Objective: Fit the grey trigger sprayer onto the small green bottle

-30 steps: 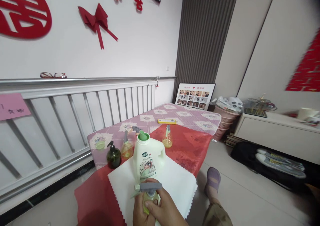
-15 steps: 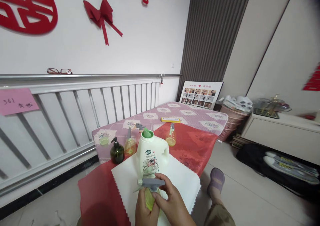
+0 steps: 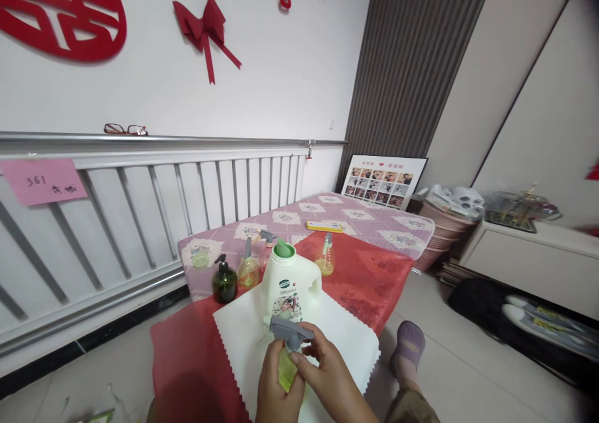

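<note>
**Both hands on a small spray bottle above the white cloth**

The left hand [image 3: 276,388] is wrapped round the yellow-green body of a small spray bottle [image 3: 286,364], its grip closed on it from the left and below. The right hand [image 3: 327,382] comes in from the right, fingers pinched at the neck just under the grey trigger head [image 3: 290,331]; that grip is closed on the bottle too. The bottle is held upright, low in the view, over the near edge of a white cloth [image 3: 349,342] with a zigzag border.

Just behind the bottle a large white detergent jug [image 3: 292,282] with a green cap stands on the cloth. The cloth lies on a red covering [image 3: 369,273] over the surface, with a pink patterned cloth [image 3: 374,223] beyond it. To the jug's left stand a dark green pump bottle [image 3: 224,281] and a yellowish spray bottle [image 3: 248,271]; another yellowish spray bottle [image 3: 324,257] stands to its right (all three apart from the hands). A yellow flat object [image 3: 324,226] lies farther back.
</note>
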`<state>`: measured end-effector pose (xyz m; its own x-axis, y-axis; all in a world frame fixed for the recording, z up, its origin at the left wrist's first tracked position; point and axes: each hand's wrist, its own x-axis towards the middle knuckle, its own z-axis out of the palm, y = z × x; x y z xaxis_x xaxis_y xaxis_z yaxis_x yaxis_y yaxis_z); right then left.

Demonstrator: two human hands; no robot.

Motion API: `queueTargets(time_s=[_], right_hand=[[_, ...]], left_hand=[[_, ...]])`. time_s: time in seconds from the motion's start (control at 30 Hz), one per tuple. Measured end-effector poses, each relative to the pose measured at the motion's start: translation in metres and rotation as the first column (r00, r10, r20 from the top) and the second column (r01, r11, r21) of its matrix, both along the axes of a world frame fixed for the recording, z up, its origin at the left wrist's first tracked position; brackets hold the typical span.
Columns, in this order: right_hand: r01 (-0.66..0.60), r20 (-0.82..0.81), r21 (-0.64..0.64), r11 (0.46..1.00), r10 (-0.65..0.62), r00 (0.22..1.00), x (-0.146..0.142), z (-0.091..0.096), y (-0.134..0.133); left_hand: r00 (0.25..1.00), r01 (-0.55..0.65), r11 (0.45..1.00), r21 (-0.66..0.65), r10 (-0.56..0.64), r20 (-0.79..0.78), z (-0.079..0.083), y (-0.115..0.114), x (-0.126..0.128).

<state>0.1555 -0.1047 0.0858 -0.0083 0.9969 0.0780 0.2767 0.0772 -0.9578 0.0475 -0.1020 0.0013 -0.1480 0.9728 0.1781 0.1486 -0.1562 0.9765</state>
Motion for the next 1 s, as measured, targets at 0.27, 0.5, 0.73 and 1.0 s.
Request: queueTargets(time_s=[0.27,0.5,0.73,1.0], right_hand=[[-0.124,0.104,0.114,0.986,0.113,0.988,0.0,0.013,0.0],[-0.105,0.085,0.094,0.99,0.097,0.992,-0.002,0.013,-0.001],[-0.044,0.117,0.047,0.998,0.038,0.992,-0.004,0.01,-0.001],[-0.131,0.167,0.066,0.989,0.119,0.979,0.001,0.021,-0.001]], left_hand=[[0.999,0.016,1.0,-0.01,-0.016,0.044,0.003,-0.001,0.001],[0.996,-0.003,1.0,-0.004,0.003,0.091,0.01,-0.003,0.0],[0.996,-0.012,1.0,-0.018,0.013,0.09,0.013,0.001,0.002],[0.992,-0.027,1.0,0.005,0.026,0.121,0.014,0.002,0.005]])
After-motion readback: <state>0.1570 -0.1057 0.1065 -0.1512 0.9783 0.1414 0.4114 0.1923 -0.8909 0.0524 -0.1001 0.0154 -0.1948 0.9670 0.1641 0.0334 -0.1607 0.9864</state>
